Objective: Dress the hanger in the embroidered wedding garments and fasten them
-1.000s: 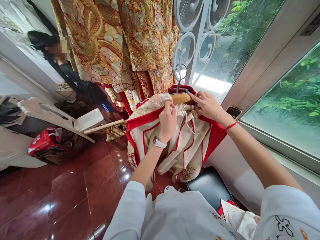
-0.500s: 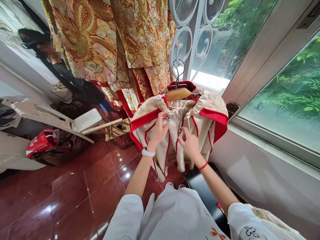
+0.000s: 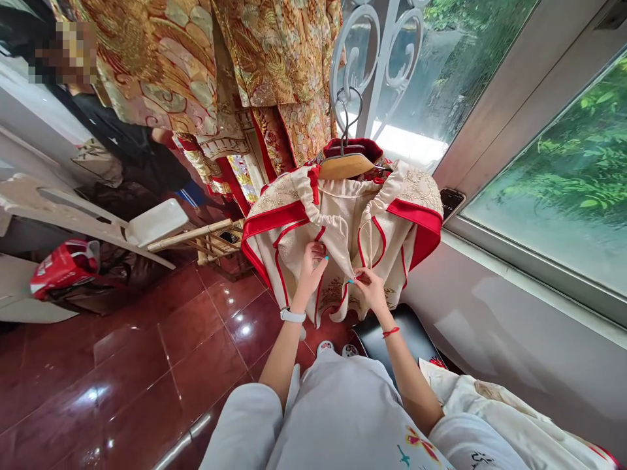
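A cream embroidered garment [image 3: 337, 222] with red trim hangs in front of me on a wooden hanger [image 3: 345, 166], its front parted. My left hand [image 3: 312, 271] is at the left front panel, fingers curled on the cloth beside a red-edged strip. At the lower right, my right hand [image 3: 371, 288] pinches the edge of a front panel between thumb and fingers. Some fingertips of both hands are hidden by the cloth.
The hanger hooks onto white scrolled metalwork [image 3: 377, 62] by the window. Gold embroidered garments [image 3: 161, 72] hang at the upper left, beside a person in dark clothes [image 3: 122, 130]. A phone [image 3: 451, 201] leans at the window frame; a black stool [image 3: 409, 336] stands below.
Both hands have moved lower on the garment. My right hand has come to pinch the front panel's edge, and the front panels have shifted. My view has tilted slightly downward.
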`<state>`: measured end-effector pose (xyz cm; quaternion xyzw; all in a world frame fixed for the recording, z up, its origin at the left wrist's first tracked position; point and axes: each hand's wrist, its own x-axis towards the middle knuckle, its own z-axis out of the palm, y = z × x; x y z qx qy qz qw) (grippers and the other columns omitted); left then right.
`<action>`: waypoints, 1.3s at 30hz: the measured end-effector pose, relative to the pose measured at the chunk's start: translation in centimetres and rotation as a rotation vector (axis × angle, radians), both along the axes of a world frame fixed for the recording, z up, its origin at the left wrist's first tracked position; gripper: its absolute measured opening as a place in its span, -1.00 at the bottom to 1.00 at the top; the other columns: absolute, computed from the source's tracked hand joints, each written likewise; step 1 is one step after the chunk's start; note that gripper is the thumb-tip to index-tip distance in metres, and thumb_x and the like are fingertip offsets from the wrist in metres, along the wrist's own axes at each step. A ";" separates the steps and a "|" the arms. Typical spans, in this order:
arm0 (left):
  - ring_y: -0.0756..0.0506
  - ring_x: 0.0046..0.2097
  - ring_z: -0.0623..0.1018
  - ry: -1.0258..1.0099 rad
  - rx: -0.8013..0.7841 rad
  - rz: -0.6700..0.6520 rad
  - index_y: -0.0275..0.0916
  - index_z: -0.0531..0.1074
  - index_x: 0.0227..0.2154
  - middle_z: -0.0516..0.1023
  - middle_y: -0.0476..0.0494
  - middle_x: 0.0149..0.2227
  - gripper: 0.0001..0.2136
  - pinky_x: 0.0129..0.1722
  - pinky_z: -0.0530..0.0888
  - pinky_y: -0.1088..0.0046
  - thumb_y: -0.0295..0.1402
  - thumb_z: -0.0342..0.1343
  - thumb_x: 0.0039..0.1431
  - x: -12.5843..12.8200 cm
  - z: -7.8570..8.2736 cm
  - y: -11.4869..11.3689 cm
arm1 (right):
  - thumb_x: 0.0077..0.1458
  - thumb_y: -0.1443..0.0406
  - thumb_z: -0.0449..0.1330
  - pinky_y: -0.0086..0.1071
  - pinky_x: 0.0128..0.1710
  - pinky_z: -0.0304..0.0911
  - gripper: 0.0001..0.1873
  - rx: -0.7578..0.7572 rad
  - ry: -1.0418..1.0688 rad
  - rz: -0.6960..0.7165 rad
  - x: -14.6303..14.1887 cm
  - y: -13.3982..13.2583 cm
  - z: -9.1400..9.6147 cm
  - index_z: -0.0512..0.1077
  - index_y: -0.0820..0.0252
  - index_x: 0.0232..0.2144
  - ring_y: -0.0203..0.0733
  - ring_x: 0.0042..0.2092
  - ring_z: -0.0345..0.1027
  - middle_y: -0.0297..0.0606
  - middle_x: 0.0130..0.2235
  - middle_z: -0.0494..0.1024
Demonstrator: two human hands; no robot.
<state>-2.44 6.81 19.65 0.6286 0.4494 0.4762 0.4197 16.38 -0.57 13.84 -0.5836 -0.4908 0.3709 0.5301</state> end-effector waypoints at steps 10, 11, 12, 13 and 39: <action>-0.23 0.14 0.54 0.416 -0.028 -0.208 -0.19 0.38 0.02 0.55 -0.26 0.07 -0.72 0.14 0.45 0.17 -0.42 0.16 0.25 2.1 -5.5 -5.7 | 0.02 0.07 0.37 -0.22 -0.17 0.44 -0.73 0.058 0.217 -0.061 -1.7 -1.9 -1.8 0.56 0.13 -0.33 -0.09 -0.25 0.52 -0.22 -0.30 0.65; -0.23 0.10 0.56 0.452 -0.007 -0.210 -0.19 0.40 -0.02 0.57 -0.25 0.04 -0.78 0.12 0.47 0.17 -0.42 0.11 0.30 2.3 -5.7 -6.0 | 0.02 0.08 0.37 -0.21 -0.18 0.44 -0.74 0.063 0.225 -0.090 -2.1 -2.1 -2.0 0.57 0.13 -0.36 -0.09 -0.26 0.52 -0.22 -0.32 0.64; -0.23 0.06 0.58 0.492 0.014 -0.220 -0.19 0.41 -0.05 0.58 -0.23 0.01 -0.83 0.08 0.48 0.17 -0.42 0.08 0.33 2.3 -5.8 -6.2 | 0.03 0.09 0.36 -0.21 -0.18 0.43 -0.75 0.073 0.225 -0.121 -2.4 -2.2 -2.2 0.57 0.14 -0.38 -0.10 -0.27 0.51 -0.21 -0.33 0.63; -0.23 0.02 0.59 0.525 0.033 -0.225 -0.19 0.42 -0.08 0.59 -0.22 -0.02 -0.85 0.05 0.49 0.17 -0.42 0.04 0.35 2.3 -5.8 -6.5 | 0.05 0.09 0.35 -0.20 -0.18 0.43 -0.76 0.089 0.212 -0.153 -2.7 -2.3 -2.3 0.57 0.15 -0.40 -0.10 -0.27 0.50 -0.21 -0.34 0.62; -0.22 -0.15 0.60 0.701 0.201 0.175 -0.25 0.43 -0.25 0.59 -0.24 -0.25 -0.88 -0.13 0.49 0.27 -0.54 0.01 0.29 4.4 -0.6 -8.0 | 0.30 0.38 0.17 -0.14 -0.02 0.16 -0.75 0.652 -0.825 -0.220 -3.4 -2.6 6.8 0.49 0.06 -0.43 -0.06 -0.04 0.29 -0.27 -0.14 0.62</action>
